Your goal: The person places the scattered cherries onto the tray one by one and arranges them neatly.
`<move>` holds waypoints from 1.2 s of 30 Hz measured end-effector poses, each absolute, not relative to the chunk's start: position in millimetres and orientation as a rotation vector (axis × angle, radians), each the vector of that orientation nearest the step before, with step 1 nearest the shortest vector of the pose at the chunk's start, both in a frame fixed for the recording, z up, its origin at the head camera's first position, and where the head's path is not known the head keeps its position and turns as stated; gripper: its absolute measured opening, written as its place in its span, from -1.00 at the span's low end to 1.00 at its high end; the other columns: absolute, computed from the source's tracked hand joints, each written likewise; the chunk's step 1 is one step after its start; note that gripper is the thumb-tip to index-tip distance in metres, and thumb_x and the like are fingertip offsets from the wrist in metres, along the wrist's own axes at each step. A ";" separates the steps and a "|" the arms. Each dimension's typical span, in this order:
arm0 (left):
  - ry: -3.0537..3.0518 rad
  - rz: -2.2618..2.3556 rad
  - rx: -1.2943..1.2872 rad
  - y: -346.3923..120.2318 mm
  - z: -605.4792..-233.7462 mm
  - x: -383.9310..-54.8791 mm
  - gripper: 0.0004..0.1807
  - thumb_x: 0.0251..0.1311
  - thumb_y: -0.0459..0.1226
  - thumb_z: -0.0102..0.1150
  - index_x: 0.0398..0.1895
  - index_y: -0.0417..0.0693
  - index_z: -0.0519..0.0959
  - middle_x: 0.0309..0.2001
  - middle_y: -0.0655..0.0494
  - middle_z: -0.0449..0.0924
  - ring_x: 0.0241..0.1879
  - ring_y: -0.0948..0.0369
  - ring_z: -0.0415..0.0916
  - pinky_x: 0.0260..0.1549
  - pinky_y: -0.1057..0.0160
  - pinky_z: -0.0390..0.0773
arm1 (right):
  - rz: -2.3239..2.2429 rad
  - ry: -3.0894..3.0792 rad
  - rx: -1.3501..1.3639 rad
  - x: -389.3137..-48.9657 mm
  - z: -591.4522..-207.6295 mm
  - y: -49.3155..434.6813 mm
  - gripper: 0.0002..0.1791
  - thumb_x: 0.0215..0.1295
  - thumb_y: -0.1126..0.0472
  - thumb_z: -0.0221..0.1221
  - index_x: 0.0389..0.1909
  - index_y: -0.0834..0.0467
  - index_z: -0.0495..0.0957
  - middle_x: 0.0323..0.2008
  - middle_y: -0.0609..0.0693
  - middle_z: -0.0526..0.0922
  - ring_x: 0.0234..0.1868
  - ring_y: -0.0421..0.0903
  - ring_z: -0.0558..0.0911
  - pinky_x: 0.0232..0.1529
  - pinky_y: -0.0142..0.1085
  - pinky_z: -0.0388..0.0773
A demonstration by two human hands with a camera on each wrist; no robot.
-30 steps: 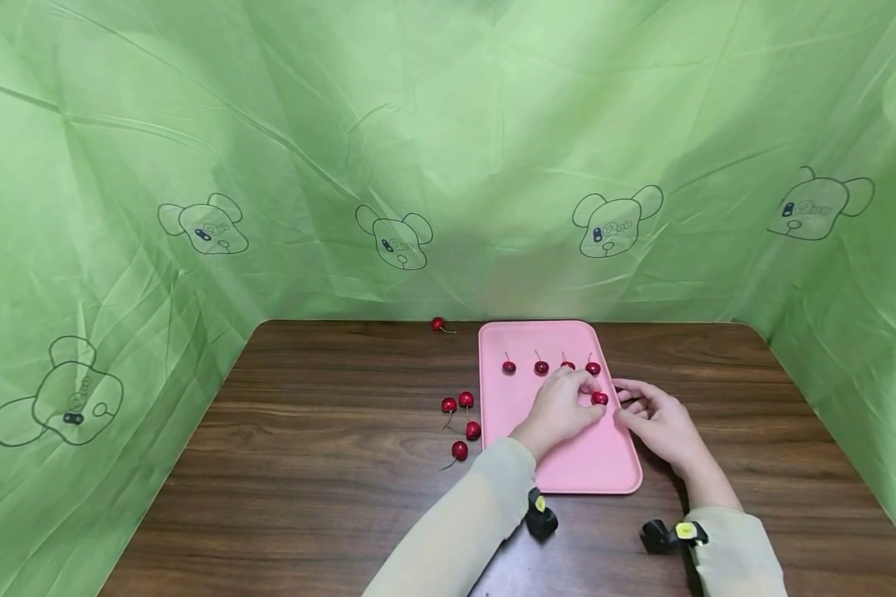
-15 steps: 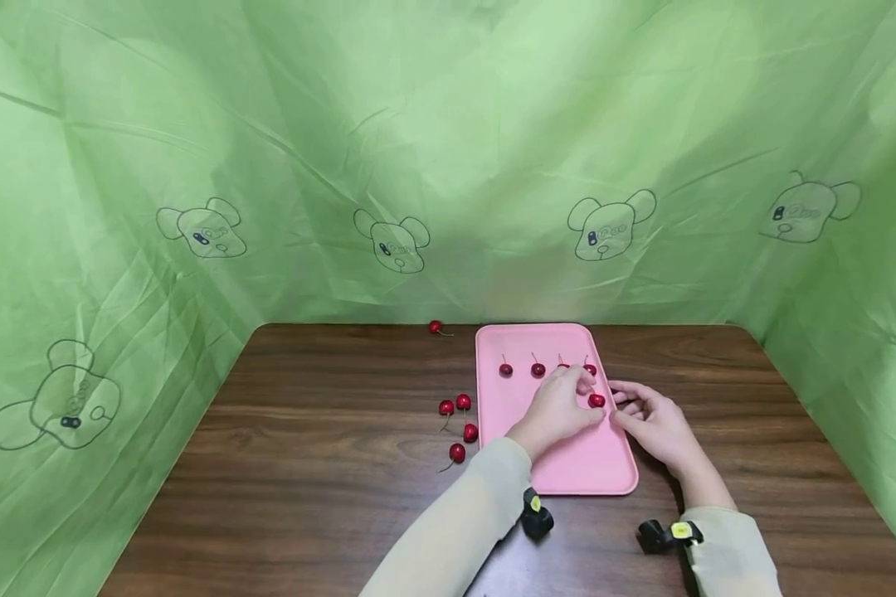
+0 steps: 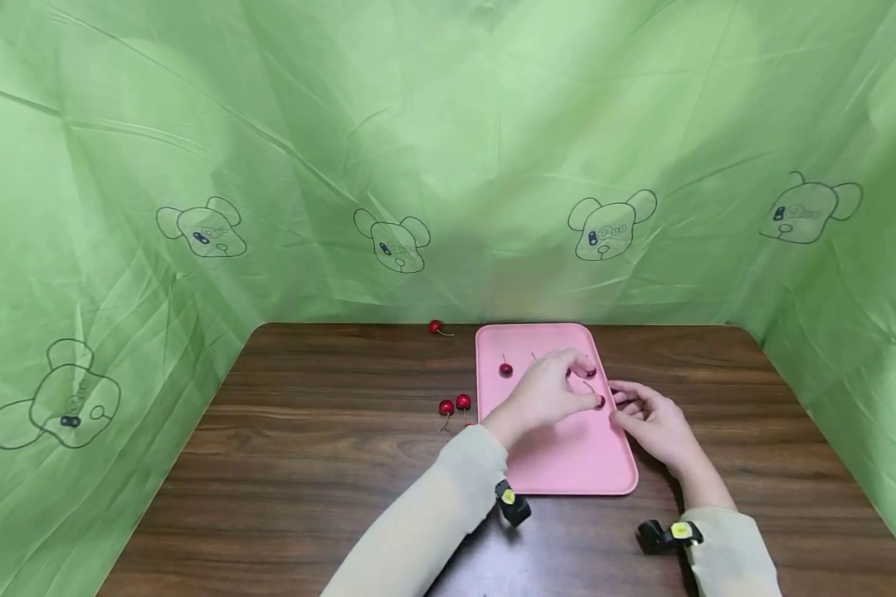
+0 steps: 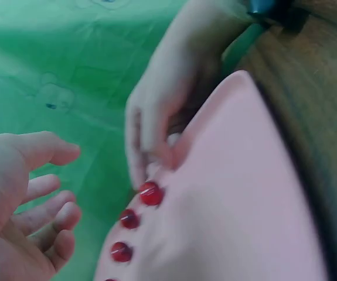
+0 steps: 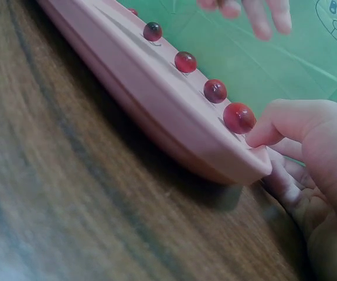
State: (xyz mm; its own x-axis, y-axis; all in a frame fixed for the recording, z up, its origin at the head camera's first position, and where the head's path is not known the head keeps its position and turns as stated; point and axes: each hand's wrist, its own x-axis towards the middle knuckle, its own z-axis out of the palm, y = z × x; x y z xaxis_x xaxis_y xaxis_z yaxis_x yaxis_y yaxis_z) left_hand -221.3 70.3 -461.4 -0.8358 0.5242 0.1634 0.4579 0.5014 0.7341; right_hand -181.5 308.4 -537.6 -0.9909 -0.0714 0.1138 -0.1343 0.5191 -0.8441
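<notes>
My left hand (image 3: 543, 393) hovers over the pink tray (image 3: 567, 468), thumb and fingers spread apart. The left wrist view shows nothing in that hand (image 4: 16, 205). A red cherry (image 3: 601, 401) lies on the tray by its right rim, partly behind my left thumb in the head view. Beyond it runs a row of cherries, of which one at the left (image 3: 505, 370) shows plainly; my left hand hides much of the others. My right hand (image 3: 653, 419) grips the tray's right rim, thumb on top and fingers below in the right wrist view, close to the nearest cherry (image 5: 239, 118).
Left of the tray, on the brown wooden table (image 3: 306, 464), lie stemmed cherries (image 3: 446, 408), some covered by my left forearm. Another cherry (image 3: 435, 327) lies near the table's back edge. Green cloth (image 3: 448, 166) hangs behind and along the sides.
My left hand has let go of the cherry by the right rim, spread its fingers and drawn slightly left. That cherry stays on the tray with its stem showing. The right hand keeps its place.
</notes>
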 end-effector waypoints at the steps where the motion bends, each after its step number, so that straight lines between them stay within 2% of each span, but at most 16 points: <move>1: 2.645 1.252 0.864 65.2 -457.0 -221.7 -0.50 0.31 -0.16 0.55 0.27 -0.04 0.65 0.13 0.11 0.72 0.04 0.18 0.68 0.02 0.46 0.51 | 1.497 -2.686 0.180 -181.3 -537.0 307.9 -0.45 0.35 0.38 0.38 0.36 0.32 0.59 0.00 0.23 0.71 -0.23 -0.26 0.66 -0.22 -0.44 0.60; 10: 2.639 1.273 0.857 9.3 -430.0 -225.9 -0.53 0.38 -0.17 0.48 0.30 -0.05 0.65 0.15 0.02 0.74 -0.22 0.37 0.60 -0.13 0.40 0.60 | 1.507 -2.707 0.138 -180.4 -534.2 305.5 -0.43 0.37 0.37 0.38 0.39 0.32 0.57 0.04 0.24 0.70 -0.21 -0.24 0.65 -0.22 -0.45 0.57; 14: 2.666 1.326 0.866 -19.0 -422.7 -225.1 -0.53 0.37 -0.17 0.47 0.30 -0.07 0.66 0.11 0.03 0.74 -0.29 0.30 0.62 -0.23 0.33 0.62 | 1.505 -2.704 0.146 -180.7 -535.1 305.2 -0.43 0.37 0.37 0.38 0.38 0.32 0.57 0.03 0.25 0.70 -0.22 -0.25 0.64 -0.22 -0.45 0.57; 19: 2.721 1.346 0.848 -50.1 -417.0 -220.3 -0.55 0.36 -0.16 0.44 0.28 -0.01 0.68 0.08 0.04 0.74 -0.25 0.24 0.62 -0.27 0.28 0.62 | 1.494 -2.704 0.145 -181.2 -535.6 306.2 -0.45 0.37 0.36 0.38 0.37 0.32 0.58 0.02 0.24 0.70 -0.22 -0.25 0.64 -0.23 -0.44 0.57; 25: 2.762 1.345 0.818 -78.6 -426.2 -213.0 -0.56 0.36 -0.22 0.46 0.27 -0.04 0.67 0.02 0.09 0.73 -0.26 0.28 0.59 -0.27 0.27 0.62 | 1.487 -2.711 0.143 -180.8 -534.5 307.2 -0.45 0.38 0.35 0.37 0.38 0.32 0.58 0.03 0.24 0.69 -0.22 -0.24 0.63 -0.23 -0.44 0.56; 31: 2.742 1.346 0.752 -96.4 -440.8 -202.2 -0.64 0.38 -0.23 0.46 0.19 -0.01 0.67 -0.05 0.10 0.74 -0.33 0.28 0.59 -0.35 0.27 0.62 | 1.480 -2.704 0.131 -180.4 -533.8 307.2 -0.46 0.37 0.35 0.38 0.36 0.32 0.59 0.01 0.24 0.70 -0.22 -0.24 0.64 -0.23 -0.44 0.56; 36: 2.707 1.334 0.709 -106.6 -455.9 -192.7 -0.64 0.36 -0.24 0.45 0.17 -0.08 0.67 -0.08 0.11 0.78 -0.38 0.28 0.58 -0.42 0.28 0.57 | 1.480 -2.716 0.126 -181.0 -533.1 307.6 -0.45 0.37 0.36 0.38 0.37 0.30 0.59 0.02 0.24 0.70 -0.22 -0.24 0.64 -0.23 -0.44 0.57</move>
